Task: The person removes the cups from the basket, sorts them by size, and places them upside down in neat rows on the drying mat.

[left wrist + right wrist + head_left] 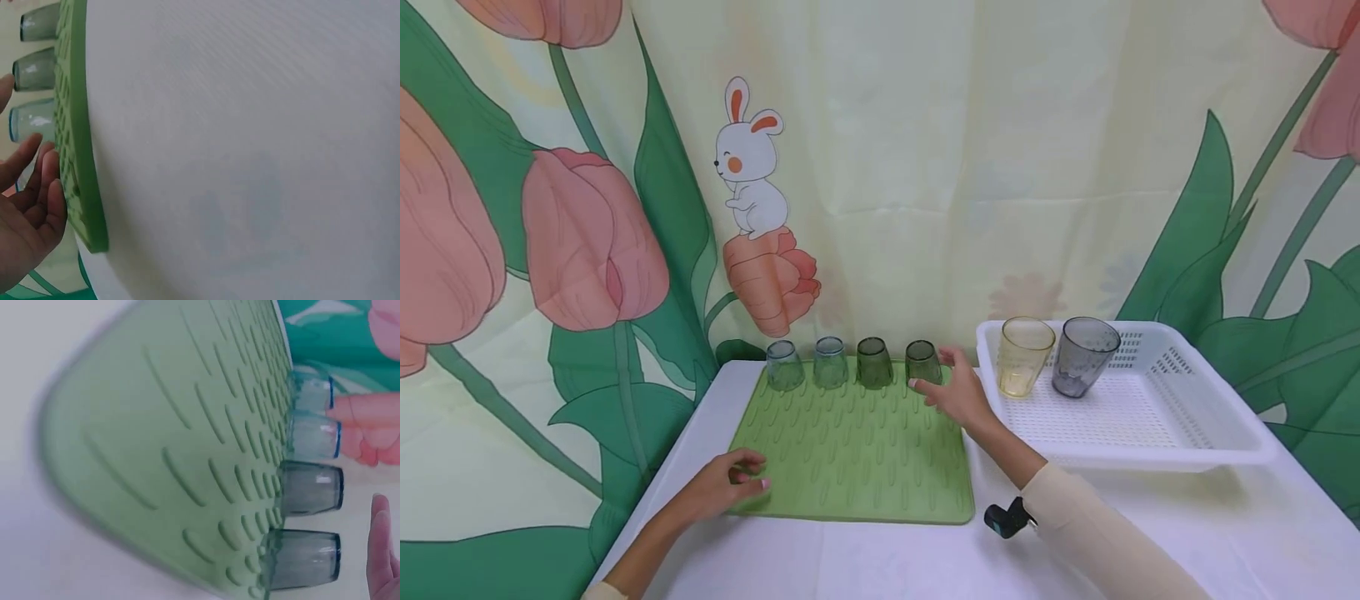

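Four tinted glasses stand upside down in a row along the back of a green ridged mat [857, 450]: two bluish ones [785, 367] [831, 364] on the left, two dark ones [875, 364] [922, 364] on the right. Beside the rightmost dark glass [306, 559] is the right hand [958, 396], thumb and fingers spread; the right wrist view shows a gap between its fingers and the glass. The left hand [718, 487] hovers at the mat's front left edge [90, 206], fingers loosely bent, holding nothing. In the left wrist view, this hand [31, 212] partly covers the glasses' end of the row.
Right of the mat, a white perforated basket [1150, 457] holds a yellow glass [1024, 358] and a grey glass [1082, 358] at its left side. A small black object [1006, 518] lies by the right forearm. A printed curtain [895, 167] hangs behind the table.
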Demonstrator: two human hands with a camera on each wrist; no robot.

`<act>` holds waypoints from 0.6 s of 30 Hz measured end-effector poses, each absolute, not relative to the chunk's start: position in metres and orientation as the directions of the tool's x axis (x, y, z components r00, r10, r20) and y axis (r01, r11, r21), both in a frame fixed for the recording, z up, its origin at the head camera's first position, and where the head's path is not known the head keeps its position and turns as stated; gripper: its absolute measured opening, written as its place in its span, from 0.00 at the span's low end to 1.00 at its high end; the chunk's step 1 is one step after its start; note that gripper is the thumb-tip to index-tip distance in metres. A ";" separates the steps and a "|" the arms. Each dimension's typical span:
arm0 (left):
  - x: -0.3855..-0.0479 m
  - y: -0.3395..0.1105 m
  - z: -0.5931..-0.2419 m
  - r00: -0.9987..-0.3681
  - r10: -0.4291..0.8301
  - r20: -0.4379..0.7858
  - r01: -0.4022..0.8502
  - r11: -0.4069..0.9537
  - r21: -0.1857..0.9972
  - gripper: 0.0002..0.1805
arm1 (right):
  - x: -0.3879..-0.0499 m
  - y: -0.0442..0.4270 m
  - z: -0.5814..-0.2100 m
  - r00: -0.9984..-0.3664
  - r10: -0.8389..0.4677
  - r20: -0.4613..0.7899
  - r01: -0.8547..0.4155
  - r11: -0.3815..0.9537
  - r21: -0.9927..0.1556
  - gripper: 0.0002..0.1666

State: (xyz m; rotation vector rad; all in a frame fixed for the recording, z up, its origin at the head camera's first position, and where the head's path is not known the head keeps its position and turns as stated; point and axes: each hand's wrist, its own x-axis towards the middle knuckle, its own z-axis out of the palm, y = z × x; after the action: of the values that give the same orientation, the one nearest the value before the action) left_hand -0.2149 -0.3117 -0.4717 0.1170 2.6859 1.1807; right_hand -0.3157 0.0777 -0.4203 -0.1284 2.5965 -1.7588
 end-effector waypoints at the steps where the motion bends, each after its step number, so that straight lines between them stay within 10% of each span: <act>1: -0.216 -0.310 -0.472 -0.976 0.163 -0.147 0.002 0.676 0.737 0.27 | -0.311 0.080 -0.420 -0.995 -0.087 0.042 -0.071 0.367 -0.928 0.50; 18: -0.234 -0.240 -0.451 -0.924 0.381 -0.014 0.214 0.548 0.808 0.25 | -0.255 0.140 -0.414 -0.944 -0.310 0.116 -0.206 0.277 -0.938 0.37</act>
State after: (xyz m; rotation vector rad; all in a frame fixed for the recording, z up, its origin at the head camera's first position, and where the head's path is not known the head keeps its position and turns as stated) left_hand -0.2343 -0.2398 -0.4509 0.5049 2.5948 1.3163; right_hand -0.2554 0.1402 -0.4136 -0.4947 2.4374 -1.7683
